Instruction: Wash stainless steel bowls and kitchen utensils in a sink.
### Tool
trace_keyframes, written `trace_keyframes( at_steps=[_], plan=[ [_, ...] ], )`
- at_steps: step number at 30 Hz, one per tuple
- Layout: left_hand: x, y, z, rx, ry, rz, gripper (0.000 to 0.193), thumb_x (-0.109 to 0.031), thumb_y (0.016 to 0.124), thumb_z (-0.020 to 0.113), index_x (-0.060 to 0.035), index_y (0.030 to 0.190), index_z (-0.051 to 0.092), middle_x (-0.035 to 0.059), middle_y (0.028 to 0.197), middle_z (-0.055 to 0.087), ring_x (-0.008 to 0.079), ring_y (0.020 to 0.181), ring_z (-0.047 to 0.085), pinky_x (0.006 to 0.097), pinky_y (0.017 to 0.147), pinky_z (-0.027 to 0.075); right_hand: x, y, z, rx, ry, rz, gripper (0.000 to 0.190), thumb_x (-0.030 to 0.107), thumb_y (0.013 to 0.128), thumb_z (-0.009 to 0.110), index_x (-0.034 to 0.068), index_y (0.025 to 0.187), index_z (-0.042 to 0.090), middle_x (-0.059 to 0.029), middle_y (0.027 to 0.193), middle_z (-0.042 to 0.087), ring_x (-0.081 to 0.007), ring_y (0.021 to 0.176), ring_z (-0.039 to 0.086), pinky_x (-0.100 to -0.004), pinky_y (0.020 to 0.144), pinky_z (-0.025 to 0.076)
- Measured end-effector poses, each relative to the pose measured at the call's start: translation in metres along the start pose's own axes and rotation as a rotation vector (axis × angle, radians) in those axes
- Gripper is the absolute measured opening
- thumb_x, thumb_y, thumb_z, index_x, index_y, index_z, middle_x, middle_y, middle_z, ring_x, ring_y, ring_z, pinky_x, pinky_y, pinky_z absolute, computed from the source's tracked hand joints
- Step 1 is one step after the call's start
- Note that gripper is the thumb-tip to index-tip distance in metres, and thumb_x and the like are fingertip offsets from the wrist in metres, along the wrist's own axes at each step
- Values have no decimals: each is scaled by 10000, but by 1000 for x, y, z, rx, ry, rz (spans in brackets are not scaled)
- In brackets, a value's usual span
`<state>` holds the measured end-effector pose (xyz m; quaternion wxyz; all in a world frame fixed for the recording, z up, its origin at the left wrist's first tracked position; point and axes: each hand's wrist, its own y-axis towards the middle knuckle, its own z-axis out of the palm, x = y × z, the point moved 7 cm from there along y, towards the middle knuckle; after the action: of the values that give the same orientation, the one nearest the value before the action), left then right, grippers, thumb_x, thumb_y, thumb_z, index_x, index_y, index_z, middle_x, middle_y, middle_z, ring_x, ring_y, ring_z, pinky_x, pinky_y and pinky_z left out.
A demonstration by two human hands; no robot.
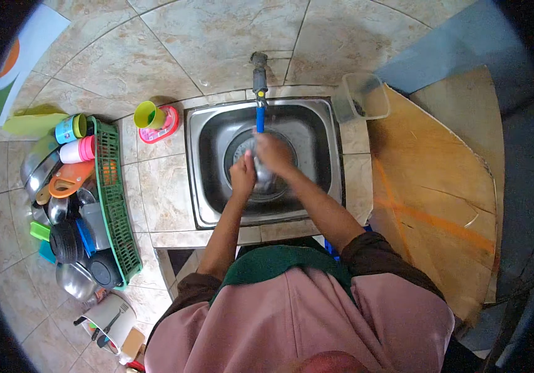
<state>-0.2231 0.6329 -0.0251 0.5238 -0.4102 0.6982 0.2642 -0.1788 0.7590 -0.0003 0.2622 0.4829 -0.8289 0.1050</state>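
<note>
Both hands are inside a stainless steel sink (pixel 316 186), below a tap with a blue lever or spout (pixel 260 119). My left hand (pixel 242 175) holds the left side of a shiny metal vessel (pixel 265 179), with the thumb pointing up. Its exact kind is hidden by the hands and blur. Across the vessel's upper part lies my right hand (pixel 272 151), blurred, with its fingers under the tap; whether it grips anything is unclear. A round dark rim (pixel 229 151) shows on the sink floor around the hands.
Left of the sink, a yellow-green cup (pixel 148 115) stands on a pink container (pixel 172 122). Farther left, a green plastic basket (pixel 114 200) holds cups, bowls and pans. A white utensil holder (pixel 113 317) is nearer me. At right are a clear plastic tub (pixel 372 102) and a wooden board (pixel 435 186).
</note>
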Motion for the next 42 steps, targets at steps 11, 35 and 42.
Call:
trace_keyframes(
  at_steps=[11, 35, 42],
  plan=[
    [-25, 0, 4, 205, -50, 34, 396, -293, 962, 454, 26, 739, 526, 101, 574, 410, 100, 565, 397, 304, 516, 363, -127, -9, 56, 296, 1030, 694, 289, 227, 862, 452, 5, 904, 632, -210, 921, 625, -372, 909, 591, -429, 828, 452],
    [40, 5, 5, -78, -228, -470, 520, -417, 977, 358, -1, 758, 581, 35, 661, 551, 124, 615, 482, 316, 586, 417, -48, -46, 11, -226, 361, 328, 289, 190, 842, 537, 110, 1117, 573, -139, 1169, 559, -326, 1132, 502, -385, 974, 385],
    [12, 1, 22, 222, -110, -238, 558, -453, 971, 351, 20, 872, 630, 36, 699, 583, 109, 639, 502, 299, 591, 423, -92, -7, 9, 289, 582, 432, 213, 268, 820, 616, 145, 994, 628, -100, 1045, 601, -219, 1024, 550, -315, 879, 413]
  ],
)
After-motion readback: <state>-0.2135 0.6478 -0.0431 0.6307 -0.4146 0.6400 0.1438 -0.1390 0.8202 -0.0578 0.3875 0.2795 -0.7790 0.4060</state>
